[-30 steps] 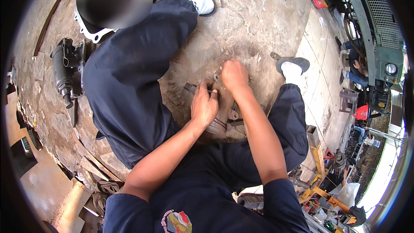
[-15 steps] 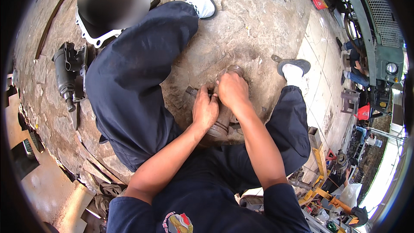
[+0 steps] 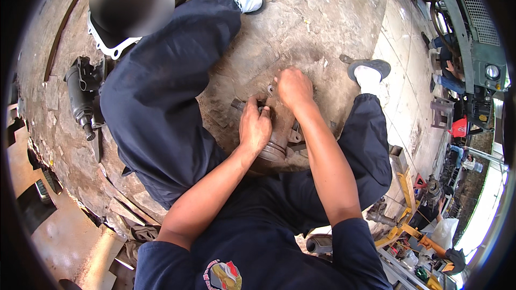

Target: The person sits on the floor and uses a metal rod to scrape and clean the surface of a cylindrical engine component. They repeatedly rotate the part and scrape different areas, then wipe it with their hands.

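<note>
Between my legs, a brown, dirt-coated cylindrical metal machine part point(image 3: 280, 129) with bolt lugs rests on the ground. My left hand point(image 3: 256, 128) is closed on its left side, thumb and fingers pressed against a fitting there. Next to those fingers, a short dark metal piece point(image 3: 237, 105) sticks out to the left. Over the far end of the part is my right hand point(image 3: 295, 90), its fingers curled and closed. The knuckles hide what the right fingertips hold. A small ring-shaped lug point(image 3: 271, 89) shows just left of the right hand.
A dark motor-like unit point(image 3: 80, 96) lies left of my leg, near a silver flange with holes point(image 3: 114, 52) partly covered by a blurred patch. Metal strips lie at the left. On the right are a yellow metal frame point(image 3: 406, 204), a green vehicle point(image 3: 486, 64) and people.
The cylindrical part has turned, and a lug now shows on its right side. My right hand has shifted slightly and covers the far end. My left hand stays at the side.
</note>
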### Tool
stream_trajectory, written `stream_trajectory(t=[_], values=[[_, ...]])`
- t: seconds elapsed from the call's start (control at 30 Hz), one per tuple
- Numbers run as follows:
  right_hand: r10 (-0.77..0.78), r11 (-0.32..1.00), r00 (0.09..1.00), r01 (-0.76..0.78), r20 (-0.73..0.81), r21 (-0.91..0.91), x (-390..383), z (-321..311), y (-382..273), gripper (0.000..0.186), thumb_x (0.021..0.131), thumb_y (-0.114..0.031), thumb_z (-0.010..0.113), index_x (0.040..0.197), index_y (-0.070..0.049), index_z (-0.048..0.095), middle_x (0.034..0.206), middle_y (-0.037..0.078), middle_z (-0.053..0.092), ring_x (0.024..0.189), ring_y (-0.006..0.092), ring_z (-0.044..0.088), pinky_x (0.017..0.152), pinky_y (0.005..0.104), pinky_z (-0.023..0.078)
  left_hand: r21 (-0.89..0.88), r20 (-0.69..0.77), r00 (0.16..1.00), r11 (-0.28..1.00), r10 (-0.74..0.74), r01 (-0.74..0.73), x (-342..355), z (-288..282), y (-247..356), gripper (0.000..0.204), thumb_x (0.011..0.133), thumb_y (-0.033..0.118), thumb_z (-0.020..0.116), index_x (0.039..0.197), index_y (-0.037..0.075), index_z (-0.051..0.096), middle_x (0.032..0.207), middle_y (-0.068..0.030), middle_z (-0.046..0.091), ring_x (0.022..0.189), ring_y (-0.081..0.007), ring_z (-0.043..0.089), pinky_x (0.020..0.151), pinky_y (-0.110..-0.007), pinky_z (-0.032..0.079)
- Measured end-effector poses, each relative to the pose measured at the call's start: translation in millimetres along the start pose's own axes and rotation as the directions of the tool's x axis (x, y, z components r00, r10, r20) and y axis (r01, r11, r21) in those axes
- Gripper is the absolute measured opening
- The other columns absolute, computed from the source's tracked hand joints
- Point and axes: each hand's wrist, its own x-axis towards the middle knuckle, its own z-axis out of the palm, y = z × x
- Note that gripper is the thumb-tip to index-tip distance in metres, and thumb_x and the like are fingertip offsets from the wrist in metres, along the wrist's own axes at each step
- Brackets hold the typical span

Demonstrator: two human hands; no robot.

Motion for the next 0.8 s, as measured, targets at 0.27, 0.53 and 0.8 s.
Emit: stream_trajectory(t=[0.27, 0.53, 0.8], values=[[-0.091, 0.986, 0.995, 0.083, 0.048, 0.147, -7, -8, 18, 0.028, 0.1, -0.024, 0.062, 0.123, -0.016, 0.077, 0.116, 0.02, 0.07, 0.105, 0.039, 0.071, 0.088, 0.0501, 0.057, -0.038, 0.007, 1.0, 0.999, -0.013, 0.013, -1, -2, 1, 0.036, 0.099, 0.013, 0.057, 0.133, 0.001, 0.056, 0.129, -0.0282, 0.064, 0.123, -0.0451, 0.059, 0.104, -0.049, 0.045], [-0.091, 0.995, 0.991, 0.087, 0.093, 0.044, -20, -2, 5, 0.024, 0.099, -0.023, 0.061, 0.114, -0.015, 0.079, 0.112, 0.02, 0.071, 0.102, 0.0405, 0.071, 0.09, 0.0511, 0.056, -0.067, 0.005, 0.999, 0.997, -0.045, 0.045, -4, -3, 3, 0.038, 0.098, 0.012, 0.055, 0.134, -0.001, 0.055, 0.131, -0.0294, 0.062, 0.127, -0.046, 0.057, 0.107, -0.049, 0.043], [-0.038, 0.993, 0.994, 0.026, 0.106, 0.112, -40, -17, -23, 0.027, 0.103, -0.024, 0.058, 0.12, -0.015, 0.077, 0.112, 0.023, 0.07, 0.104, 0.0437, 0.07, 0.09, 0.053, 0.056, -0.132, 0.002, 0.998, 0.989, -0.066, 0.066, -1, -5, 1, 0.039, 0.098, 0.012, 0.056, 0.135, 0.0, 0.055, 0.132, -0.0302, 0.061, 0.126, -0.0469, 0.057, 0.106, -0.049, 0.044]])
